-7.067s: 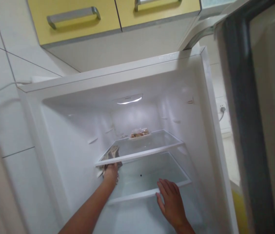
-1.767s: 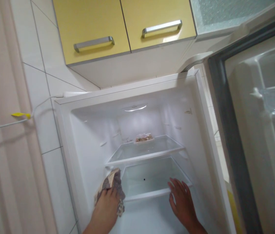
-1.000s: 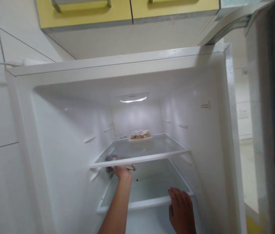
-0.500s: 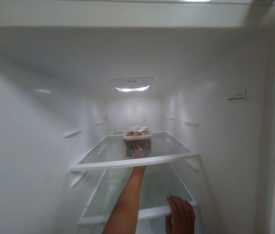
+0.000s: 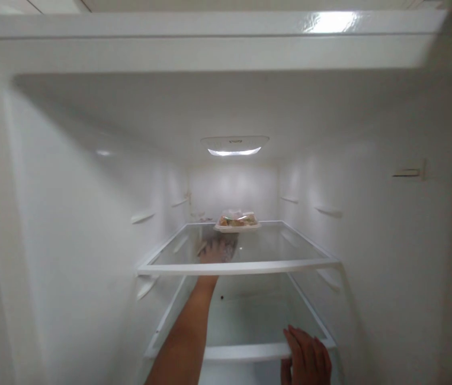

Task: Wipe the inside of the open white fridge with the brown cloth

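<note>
The left hand holds a cloth under the upper shelf; the right hand curls its fingers over the lower shelf. Wiping looks unfinished; how much remains is unclear.

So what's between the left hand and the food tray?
The upper glass shelf: in the head view, the left hand shows through it from below, cloth at its fingers; the food tray sits on top.
</note>
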Demonstrator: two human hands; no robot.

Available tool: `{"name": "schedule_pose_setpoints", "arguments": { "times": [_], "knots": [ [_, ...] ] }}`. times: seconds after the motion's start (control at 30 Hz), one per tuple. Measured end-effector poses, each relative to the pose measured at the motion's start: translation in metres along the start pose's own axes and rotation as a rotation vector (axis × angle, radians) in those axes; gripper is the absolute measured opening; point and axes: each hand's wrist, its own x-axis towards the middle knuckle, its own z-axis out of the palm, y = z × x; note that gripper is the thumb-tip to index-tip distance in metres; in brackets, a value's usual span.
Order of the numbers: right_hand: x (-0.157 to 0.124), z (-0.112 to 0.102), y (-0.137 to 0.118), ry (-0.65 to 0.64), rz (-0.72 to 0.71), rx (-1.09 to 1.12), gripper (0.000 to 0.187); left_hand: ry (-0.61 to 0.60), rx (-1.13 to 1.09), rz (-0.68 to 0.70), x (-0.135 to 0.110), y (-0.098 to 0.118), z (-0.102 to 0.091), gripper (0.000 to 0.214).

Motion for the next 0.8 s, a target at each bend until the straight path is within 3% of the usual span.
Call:
{"name": "schedule_pose_setpoints", "arguments": {
  "times": [0.1, 0.17, 0.43, 0.57, 0.8],
  "knots": [
    [0.000, 0.001, -0.005, 0.007, 0.028, 0.013, 0.037, 0.025, 0.043, -0.167, -0.003, -0.022, -0.010, 0.048],
    [0.000, 0.001, -0.007, 0.012, 0.043, 0.023, 0.038, 0.034, 0.042, -0.248, -0.001, -0.019, -0.010, 0.049],
    [-0.002, 0.005, -0.005, 0.021, 0.021, 0.027, 0.043, 0.049, -0.085, -0.465, 0.002, 0.061, 0.020, 0.049],
    [-0.006, 0.008, -0.003, 0.017, 0.002, 0.006, 0.047, -0.004, -0.165, -0.332, -0.006, 0.099, 0.029, 0.045],
    [-0.008, 0.011, -0.002, 0.026, -0.001, -0.023, 0.052, -0.198, -0.384, 0.185, -0.016, 0.146, 0.030, 0.035]
  ]
}}
